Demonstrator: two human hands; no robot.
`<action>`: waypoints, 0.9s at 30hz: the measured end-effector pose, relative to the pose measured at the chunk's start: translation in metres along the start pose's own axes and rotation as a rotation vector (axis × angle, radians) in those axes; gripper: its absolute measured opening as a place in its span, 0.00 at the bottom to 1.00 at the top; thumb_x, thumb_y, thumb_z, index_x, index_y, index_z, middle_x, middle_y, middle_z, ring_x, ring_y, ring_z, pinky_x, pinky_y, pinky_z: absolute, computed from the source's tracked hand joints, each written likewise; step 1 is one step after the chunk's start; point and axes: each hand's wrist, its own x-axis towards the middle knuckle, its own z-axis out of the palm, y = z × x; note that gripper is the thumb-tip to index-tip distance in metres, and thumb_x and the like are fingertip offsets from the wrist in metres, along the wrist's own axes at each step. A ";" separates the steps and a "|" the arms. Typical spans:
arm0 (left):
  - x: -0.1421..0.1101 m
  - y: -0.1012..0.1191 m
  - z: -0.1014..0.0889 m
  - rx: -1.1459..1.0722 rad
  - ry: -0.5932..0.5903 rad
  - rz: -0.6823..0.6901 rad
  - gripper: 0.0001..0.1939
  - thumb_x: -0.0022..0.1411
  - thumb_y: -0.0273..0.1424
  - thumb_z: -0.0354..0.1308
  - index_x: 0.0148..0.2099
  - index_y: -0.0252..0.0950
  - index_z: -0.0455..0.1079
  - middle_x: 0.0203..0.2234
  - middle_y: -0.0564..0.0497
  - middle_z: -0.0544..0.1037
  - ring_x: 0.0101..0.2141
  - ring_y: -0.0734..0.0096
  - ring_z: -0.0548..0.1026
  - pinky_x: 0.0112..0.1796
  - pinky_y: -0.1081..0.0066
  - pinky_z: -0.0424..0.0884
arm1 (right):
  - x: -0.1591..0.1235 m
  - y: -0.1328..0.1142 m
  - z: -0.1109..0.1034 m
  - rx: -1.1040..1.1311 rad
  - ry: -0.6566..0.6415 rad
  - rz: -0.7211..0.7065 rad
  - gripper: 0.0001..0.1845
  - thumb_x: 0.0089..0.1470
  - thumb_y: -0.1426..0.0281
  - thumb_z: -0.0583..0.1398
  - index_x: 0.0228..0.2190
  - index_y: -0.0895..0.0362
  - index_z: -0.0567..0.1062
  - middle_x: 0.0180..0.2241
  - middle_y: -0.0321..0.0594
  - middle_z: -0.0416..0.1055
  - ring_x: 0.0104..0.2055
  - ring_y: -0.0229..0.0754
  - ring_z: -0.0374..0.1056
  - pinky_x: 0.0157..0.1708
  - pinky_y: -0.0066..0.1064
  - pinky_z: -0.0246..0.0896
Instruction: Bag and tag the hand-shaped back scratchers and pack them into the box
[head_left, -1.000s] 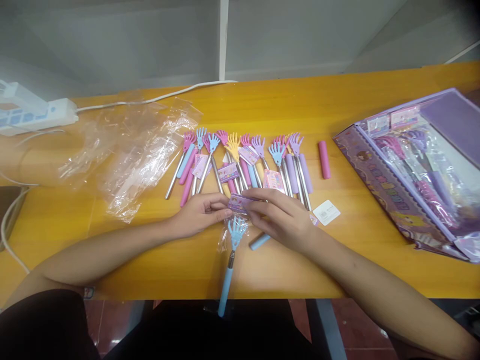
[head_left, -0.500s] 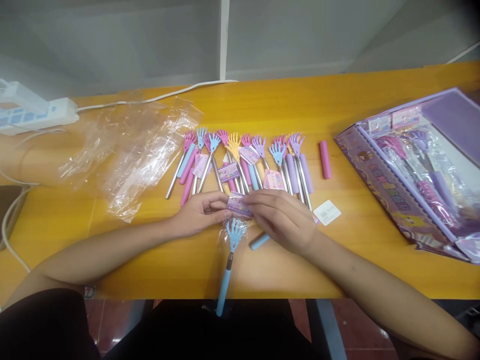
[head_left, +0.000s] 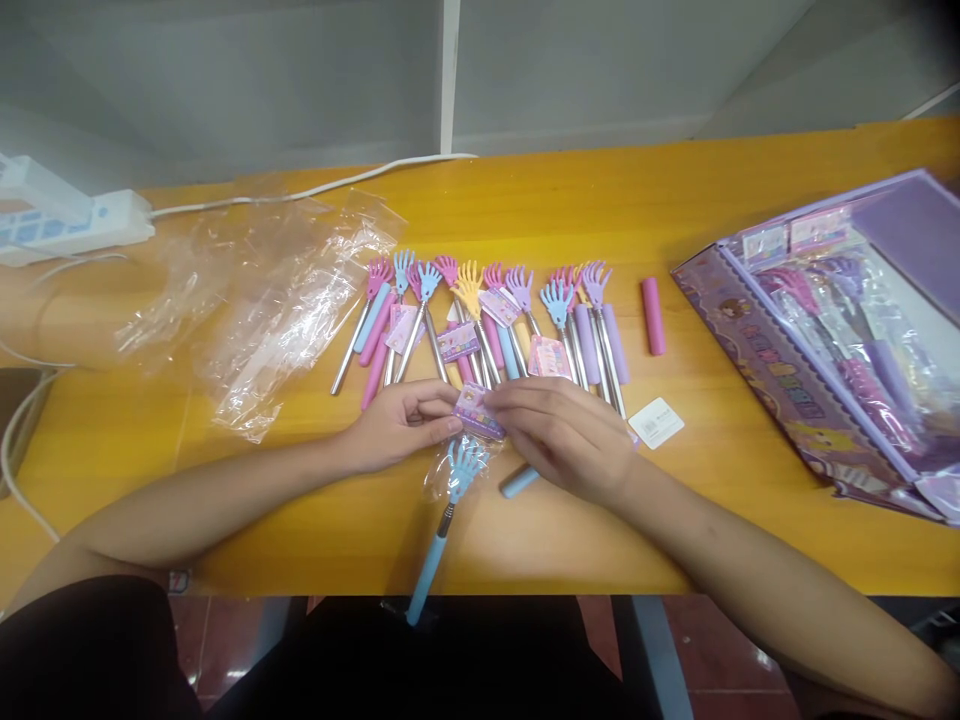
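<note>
Between my two hands is a small purple printed card (head_left: 478, 412). My left hand (head_left: 409, 425) pinches its left side with thumb and fingers, and my right hand (head_left: 566, 435) grips its right side. Below the card hangs a blue back scratcher (head_left: 429, 575) in a clear plastic bag, its hand-shaped head up and its handle reaching past the table's front edge. A loose blue handle tube (head_left: 519, 482) lies partly under my right hand. Just beyond my hands, several back scratchers (head_left: 469, 290) in pink, blue, yellow and purple lie in a row with cards and coloured tubes among them.
Clear plastic bags (head_left: 270, 330) are heaped at left, near a white power strip (head_left: 75, 225) and its cable. On the right, an open purple box (head_left: 795, 390) holds bagged back scratchers. A pink tube (head_left: 652, 316) and a white label card (head_left: 657, 423) lie between.
The bagged blue back scratcher has swung a little, its handle end shifting to the left. Both hands keep nearly the same hold on the card.
</note>
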 end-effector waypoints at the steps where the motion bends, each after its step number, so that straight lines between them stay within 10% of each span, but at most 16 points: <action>1: 0.000 0.000 0.000 0.001 0.001 -0.003 0.18 0.69 0.41 0.68 0.52 0.33 0.75 0.41 0.44 0.88 0.39 0.68 0.85 0.43 0.70 0.76 | 0.000 0.000 0.000 -0.003 -0.001 -0.003 0.17 0.60 0.83 0.65 0.50 0.60 0.76 0.46 0.53 0.83 0.51 0.49 0.80 0.49 0.45 0.83; 27: -0.002 0.001 0.002 0.002 0.029 -0.002 0.18 0.69 0.41 0.68 0.52 0.33 0.77 0.40 0.44 0.88 0.39 0.67 0.85 0.43 0.69 0.78 | -0.002 0.005 -0.015 -0.019 -0.192 -0.077 0.18 0.65 0.79 0.64 0.55 0.61 0.79 0.52 0.52 0.82 0.59 0.53 0.77 0.56 0.48 0.81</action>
